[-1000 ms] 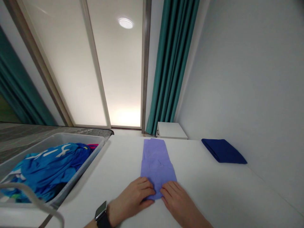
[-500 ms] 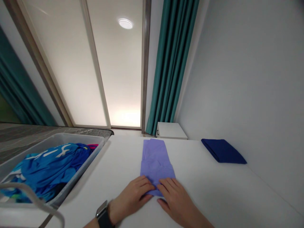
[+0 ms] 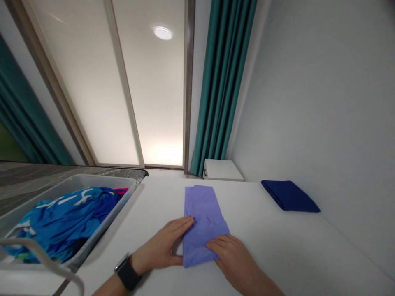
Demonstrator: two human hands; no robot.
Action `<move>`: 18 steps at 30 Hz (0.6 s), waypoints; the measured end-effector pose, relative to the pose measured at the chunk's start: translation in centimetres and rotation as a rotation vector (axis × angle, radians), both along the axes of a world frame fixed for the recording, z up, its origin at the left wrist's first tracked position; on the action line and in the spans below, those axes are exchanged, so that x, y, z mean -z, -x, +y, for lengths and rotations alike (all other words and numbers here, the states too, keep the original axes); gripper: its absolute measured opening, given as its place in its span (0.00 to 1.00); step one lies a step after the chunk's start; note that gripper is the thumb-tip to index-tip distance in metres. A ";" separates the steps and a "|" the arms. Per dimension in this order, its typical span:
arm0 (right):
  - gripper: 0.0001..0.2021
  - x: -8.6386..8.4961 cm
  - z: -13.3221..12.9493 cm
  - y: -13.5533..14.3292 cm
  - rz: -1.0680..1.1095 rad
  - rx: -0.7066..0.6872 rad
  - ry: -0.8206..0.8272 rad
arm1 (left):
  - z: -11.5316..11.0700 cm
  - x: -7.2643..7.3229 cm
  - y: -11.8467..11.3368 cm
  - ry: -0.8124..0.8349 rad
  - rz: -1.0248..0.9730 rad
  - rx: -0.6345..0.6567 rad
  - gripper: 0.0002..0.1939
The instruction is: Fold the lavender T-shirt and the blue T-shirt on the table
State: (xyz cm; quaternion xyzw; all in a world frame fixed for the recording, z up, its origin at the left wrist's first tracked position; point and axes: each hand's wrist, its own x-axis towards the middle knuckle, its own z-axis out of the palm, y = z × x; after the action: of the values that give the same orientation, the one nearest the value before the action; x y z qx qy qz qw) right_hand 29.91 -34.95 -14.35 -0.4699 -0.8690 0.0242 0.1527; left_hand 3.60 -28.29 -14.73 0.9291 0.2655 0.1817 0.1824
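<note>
A folded purple cloth (image 3: 203,213) lies flat on the white table (image 3: 160,201), longer than it is wide, with small wrinkles near its middle. At its left edge is my left hand (image 3: 168,242), thumb apart from the fingers, fingertips touching the cloth's side. My right hand (image 3: 233,257) has its fingers bent over the cloth's lower right edge, with the thumb beneath them at the border, pinching it. A dark watch is on my left wrist.
A grey bin (image 3: 123,201) of blue clothes (image 3: 68,213) stands at the left, with a pale curved tube (image 3: 46,259) in front. A folded navy cloth (image 3: 290,196) lies at the right by the wall. Beyond the table is a white cabinet (image 3: 222,169).
The purple cloth has shifted slightly toward me. My left hand has moved from its near edge to its left side and opened wider; my right hand has moved a little to the right.
</note>
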 end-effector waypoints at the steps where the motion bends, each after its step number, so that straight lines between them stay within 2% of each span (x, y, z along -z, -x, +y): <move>1: 0.16 -0.6 -0.2 -0.1 0.002 -0.001 0.024 | 0.0 0.2 0.0 -0.003 -0.018 -0.005 0.44; 6: 0.12 -2.7 -1.3 -0.8 0.054 -0.031 0.165 | -0.9 0.0 -1.0 -0.017 -0.071 -0.034 0.32; 11: 0.07 -5.6 -1.3 -1.7 0.068 -0.107 0.272 | -2.4 -1.3 -1.9 0.050 -0.074 0.004 0.28; 13: 0.06 -7.3 -0.5 -1.9 0.036 -0.149 0.324 | -2.8 -1.8 -2.2 0.124 -0.105 -0.025 0.23; 16: 0.05 -10.0 1.9 -2.0 -0.008 -0.169 0.425 | -2.8 -1.8 -2.7 0.293 -0.176 -0.140 0.14; 18: 0.06 -11.1 4.3 -2.0 -0.019 -0.160 0.472 | -2.3 -1.3 -3.0 0.443 -0.280 -0.216 0.16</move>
State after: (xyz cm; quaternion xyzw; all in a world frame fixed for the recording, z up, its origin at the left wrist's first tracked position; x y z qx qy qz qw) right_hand 31.96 -30.70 -3.21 -0.4227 -0.8750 0.2342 0.0281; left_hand 6.61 -30.60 -13.47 0.7989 0.3684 0.2641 0.3953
